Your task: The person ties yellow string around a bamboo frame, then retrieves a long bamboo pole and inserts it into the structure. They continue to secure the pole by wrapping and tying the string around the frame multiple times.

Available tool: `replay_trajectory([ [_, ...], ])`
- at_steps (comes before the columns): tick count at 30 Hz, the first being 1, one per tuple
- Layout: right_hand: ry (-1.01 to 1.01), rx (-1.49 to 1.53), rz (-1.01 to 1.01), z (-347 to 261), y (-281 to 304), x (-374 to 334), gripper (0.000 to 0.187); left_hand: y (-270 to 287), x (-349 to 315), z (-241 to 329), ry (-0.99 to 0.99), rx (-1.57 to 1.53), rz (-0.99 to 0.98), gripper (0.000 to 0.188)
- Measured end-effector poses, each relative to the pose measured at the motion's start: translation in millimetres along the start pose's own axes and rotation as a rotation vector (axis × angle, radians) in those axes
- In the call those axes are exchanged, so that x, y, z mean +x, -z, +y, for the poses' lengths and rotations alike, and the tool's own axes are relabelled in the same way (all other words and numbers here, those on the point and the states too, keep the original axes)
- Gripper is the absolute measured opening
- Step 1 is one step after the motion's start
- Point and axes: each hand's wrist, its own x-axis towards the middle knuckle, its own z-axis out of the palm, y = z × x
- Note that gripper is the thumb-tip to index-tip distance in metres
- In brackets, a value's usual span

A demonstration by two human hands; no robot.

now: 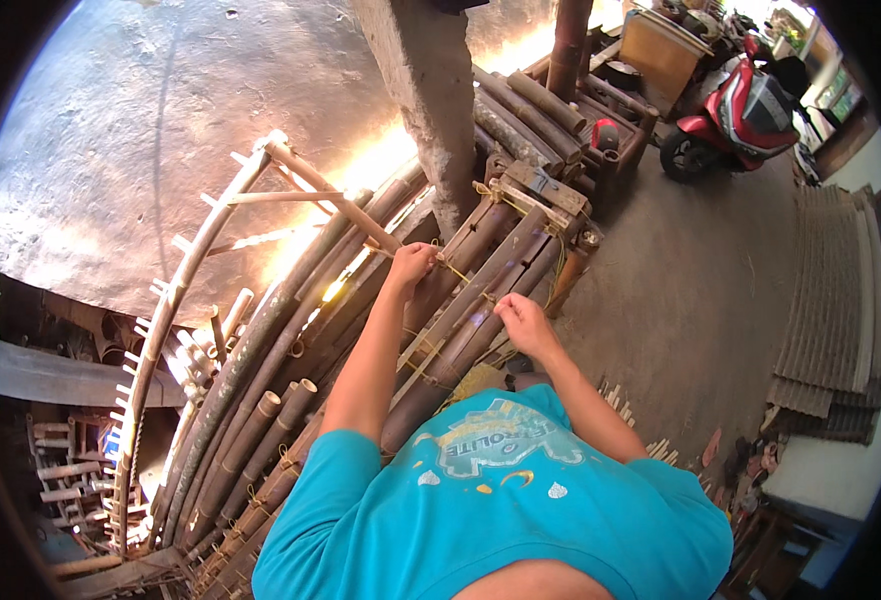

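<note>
A thin yellow tie strip (457, 273) runs over dark bamboo poles (500, 262) lying side by side in front of me. My left hand (415, 268) is closed in a pinch at the strip's left end, beside a pale bamboo pole of an upright frame. Lower and to the right, my right hand (523, 322) pinches near the other end, just above the poles. More yellow ties (426, 348) wrap the poles nearer my body. At the poles' far end sits a wooden block (546, 190) with a small dark metal piece on top.
A curved bamboo ladder-like frame (175, 290) rises at left against the wall (90, 150). Long bamboo poles (250, 370) lie beside it. A concrete post (425, 100) stands ahead. At right are a red scooter (745, 115), bare floor (680, 290) and stacked corrugated sheets (825, 300).
</note>
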Motion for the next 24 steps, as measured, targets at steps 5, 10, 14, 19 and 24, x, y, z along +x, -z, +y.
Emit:
replay_trajectory([
  [5, 0.07, 0.195, -0.144, -25.7, 21.6, 22.8, 0.021, -15.5, -34.3, 26.2, -0.036, -0.152, -0.017, 0.014],
  [10, 0.187, 0.048, -0.337, -26.5, 36.6, 74.6, 0.021, -35.7, -88.7, 23.5, -0.218, -0.213, -0.033, 0.015],
  [14, 0.151, -0.03, -0.512, -28.6, 46.5, 103.5, 0.023, -63.2, -125.7, 17.8, -0.268, -0.172, -0.09, 0.016],
  [19, 0.128, 0.007, -0.658, -16.2, 45.8, 113.7, 0.024, -109.7, -138.0, 32.2, -0.169, -0.124, 0.026, 0.033],
  [24, 0.102, -0.008, -0.694, -37.5, 54.7, 118.8, 0.025, -109.8, -122.6, 34.5, -0.16, -0.019, 0.08, 0.05],
])
